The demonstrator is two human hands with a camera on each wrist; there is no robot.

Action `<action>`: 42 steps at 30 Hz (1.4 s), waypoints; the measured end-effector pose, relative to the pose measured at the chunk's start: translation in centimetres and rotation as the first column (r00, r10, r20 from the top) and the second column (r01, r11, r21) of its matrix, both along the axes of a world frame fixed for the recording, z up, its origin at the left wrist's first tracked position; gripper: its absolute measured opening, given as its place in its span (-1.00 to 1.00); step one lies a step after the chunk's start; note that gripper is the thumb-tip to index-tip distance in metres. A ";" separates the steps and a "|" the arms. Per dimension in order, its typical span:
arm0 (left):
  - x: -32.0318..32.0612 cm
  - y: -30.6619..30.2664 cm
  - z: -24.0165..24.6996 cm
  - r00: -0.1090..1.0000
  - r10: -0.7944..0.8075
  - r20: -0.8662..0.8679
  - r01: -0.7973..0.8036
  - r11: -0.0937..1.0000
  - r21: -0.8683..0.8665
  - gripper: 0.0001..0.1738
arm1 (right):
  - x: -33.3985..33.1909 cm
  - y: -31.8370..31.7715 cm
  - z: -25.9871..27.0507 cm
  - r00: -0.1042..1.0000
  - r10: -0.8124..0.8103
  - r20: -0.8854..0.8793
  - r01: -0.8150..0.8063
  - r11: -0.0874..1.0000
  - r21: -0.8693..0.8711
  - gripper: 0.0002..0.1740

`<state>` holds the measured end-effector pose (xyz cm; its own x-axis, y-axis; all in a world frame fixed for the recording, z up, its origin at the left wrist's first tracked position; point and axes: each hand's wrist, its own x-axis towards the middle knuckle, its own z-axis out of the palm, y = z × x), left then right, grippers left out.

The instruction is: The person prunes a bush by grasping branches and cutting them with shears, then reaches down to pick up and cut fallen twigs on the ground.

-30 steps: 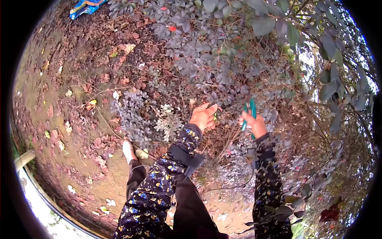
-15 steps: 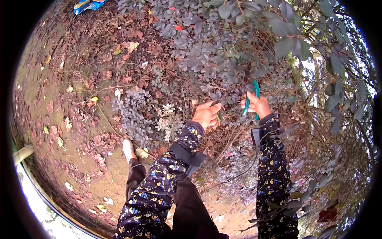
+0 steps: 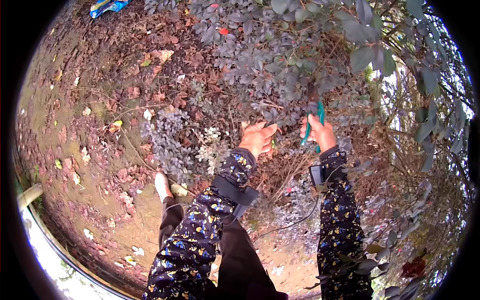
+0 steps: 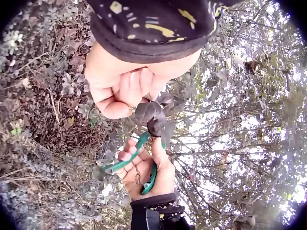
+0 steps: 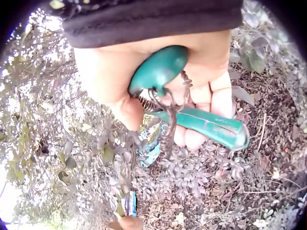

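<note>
My left hand [image 3: 258,138] pinches a dark-leaved shrub sprig [image 4: 149,114] between thumb and curled fingers. To its right, my right hand [image 3: 320,134] grips a pair of pruning shears [image 3: 321,112] with green handles. These handles [image 5: 211,127] stand spread apart, with a coiled spring and a twisted dark cord between them. The shears point up into the purple-leaved shrub [image 3: 280,70], whose leaves partly hide the blades. In the left wrist view the shears lie just below the sprig, close to the left fingertips.
Thin branches [image 3: 400,135] and leaves crowd the right side. A small low shrub [image 3: 170,135] grows left of the left hand, near a light shoe [image 3: 162,186]. Dry fallen leaves [image 3: 125,200] cover the soil. A blue bag [image 3: 111,6] lies at the far upper left.
My right hand with the shears has moved up, taking the blades deeper among the leaves. The left hand has stayed nearly in place at the sprig.
</note>
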<state>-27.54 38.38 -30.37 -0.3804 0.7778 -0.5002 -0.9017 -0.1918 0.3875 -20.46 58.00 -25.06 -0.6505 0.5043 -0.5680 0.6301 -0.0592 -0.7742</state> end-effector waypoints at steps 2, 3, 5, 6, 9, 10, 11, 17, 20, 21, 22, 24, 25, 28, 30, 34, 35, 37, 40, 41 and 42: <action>-0.1 -0.1 0.0 1.000 -0.004 -0.006 0.004 1.000 0.008 -0.85 | 0.1 0.3 -0.1 0.999 -0.020 -0.031 0.019 0.999 -0.033 -0.59; -0.3 -0.1 0.1 1.000 0.008 -0.012 -0.008 1.000 -0.004 -0.85 | 0.1 0.4 -0.1 1.000 0.004 -0.016 -0.005 1.000 -0.024 -0.59; -0.4 -0.2 0.3 1.000 0.009 -0.018 -0.010 1.000 -0.027 -0.85 | 0.1 0.5 0.2 0.992 0.105 0.076 -0.108 0.994 0.028 -0.57; -0.5 -0.3 0.4 1.000 0.010 -0.019 -0.010 1.000 -0.027 -0.85 | 0.0 0.5 0.1 0.992 0.106 0.076 -0.108 0.994 0.029 -0.57; -0.3 -0.4 0.6 1.000 -0.016 -0.026 0.015 1.000 -0.025 -0.85 | -0.3 0.5 0.1 0.992 0.119 0.048 -0.120 0.992 0.026 -0.54; -0.1 -0.5 0.7 0.999 -0.020 -0.033 0.019 1.000 -0.012 -0.85 | -0.5 0.6 0.2 0.994 0.100 0.033 -0.100 0.995 -0.005 -0.52; 0.1 -0.5 0.8 0.999 -0.024 -0.039 0.024 1.000 0.001 -0.85 | -0.7 0.6 0.3 0.997 0.081 0.021 -0.080 0.996 -0.036 -0.50; 0.4 -0.7 0.7 1.000 -0.002 -0.022 0.002 1.000 -0.004 -0.85 | -1.4 0.9 0.6 1.000 0.030 0.001 -0.030 1.000 -0.009 -0.56; 0.1 -0.9 0.6 1.000 -0.012 -0.014 0.012 1.000 0.000 -0.84 | -1.1 1.2 0.4 0.999 0.033 -0.023 -0.033 0.999 -0.020 -0.58; -0.1 -0.9 0.6 1.000 -0.007 -0.010 0.007 1.000 -0.002 -0.84 | -1.2 1.2 0.4 0.999 0.033 -0.034 -0.034 0.998 -0.043 -0.59; -0.2 -0.9 0.7 1.000 -0.007 -0.008 0.007 1.000 -0.003 -0.84 | -1.0 1.1 0.4 0.999 0.032 -0.032 -0.034 0.998 -0.044 -0.59; -0.4 -1.0 0.7 0.999 -0.040 0.023 0.041 0.995 -0.089 -0.84 | -0.6 0.0 1.0 0.999 0.024 -0.030 -0.024 1.000 0.008 -0.62; 0.0 -1.6 -1.0 0.999 -0.037 0.023 0.039 0.996 -0.075 -0.85 | 0.3 -1.2 0.7 0.995 0.098 0.011 -0.098 0.994 0.039 -0.63; 1.9 -6.7 -5.1 0.992 -0.049 0.117 0.078 0.961 -0.265 -0.83 | 5.2 -8.4 -3.0 0.943 0.208 0.259 -0.208 0.978 -0.027 -0.59; 4.7 -13.6 -11.9 0.920 0.022 0.392 -0.040 0.999 0.037 -0.77 | 10.5 -13.7 -7.5 0.913 0.299 0.278 -0.247 0.947 -0.206 -0.60; 9.6 -31.5 -22.5 0.907 -0.077 0.414 0.175 0.963 -0.204 -0.48 | 21.0 -24.7 -13.5 0.762 0.269 0.589 0.015 0.902 -0.431 -0.59; 9.8 -33.3 -19.3 0.960 -0.019 0.279 0.149 0.880 -0.451 -0.59 | 23.6 -26.7 -15.1 0.726 0.297 0.621 0.072 0.864 -0.498 -0.57; 10.3 -37.5 -17.0 0.988 -0.140 0.061 0.134 0.606 -0.784 -0.81 | 25.2 -29.4 -14.1 0.667 0.292 0.686 0.135 0.858 -0.496 -0.56; 10.1 -43.1 -16.9 0.981 0.036 0.193 0.142 0.547 -0.825 -0.78 | 23.8 -30.4 -12.9 0.740 0.280 0.612 0.079 0.867 -0.492 -0.59; 9.6 -44.4 -17.1 0.979 0.048 0.198 0.128 0.611 -0.781 -0.78 | 22.9 -30.1 -12.7 0.756 0.306 0.579 0.071 0.841 -0.537 -0.60; 11.1 -46.8 -21.2 0.901 -0.357 -0.246 -0.022 0.529 -0.848 -0.78 | 22.1 -29.6 -12.5 0.771 0.335 0.542 0.059 0.809 -0.584 -0.60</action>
